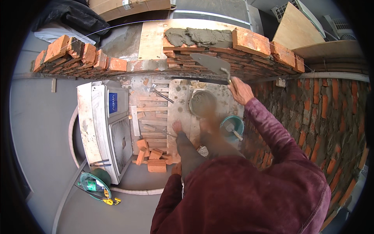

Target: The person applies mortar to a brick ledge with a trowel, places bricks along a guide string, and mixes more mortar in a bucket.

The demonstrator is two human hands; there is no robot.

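Note:
My right hand (pixel 241 91) grips the handle of a trowel (pixel 206 61), its grey blade just in front of a brick wall (pixel 288 56) topped with spread wet mortar (pixel 194 36) and several loose-edged bricks. Below the trowel stands a bucket of grey mortar (pixel 199 101), partly blurred, and a teal bucket (pixel 239 124) with a tool (pixel 232 129) in it. My left hand (pixel 175 169) hangs low beside my left leg, near loose orange bricks (pixel 157 165), its fingers mostly hidden.
An air-conditioner unit (pixel 99 128) stands at left, beside a green bucket (pixel 89 181) of tools. Wooden slats (pixel 154 110) and a board (pixel 175 150) lie underfoot. A mortar-smeared brick wall (pixel 319 117) runs along the right. Cardboard (pixel 128 7) and plywood (pixel 292 27) are beyond the low wall.

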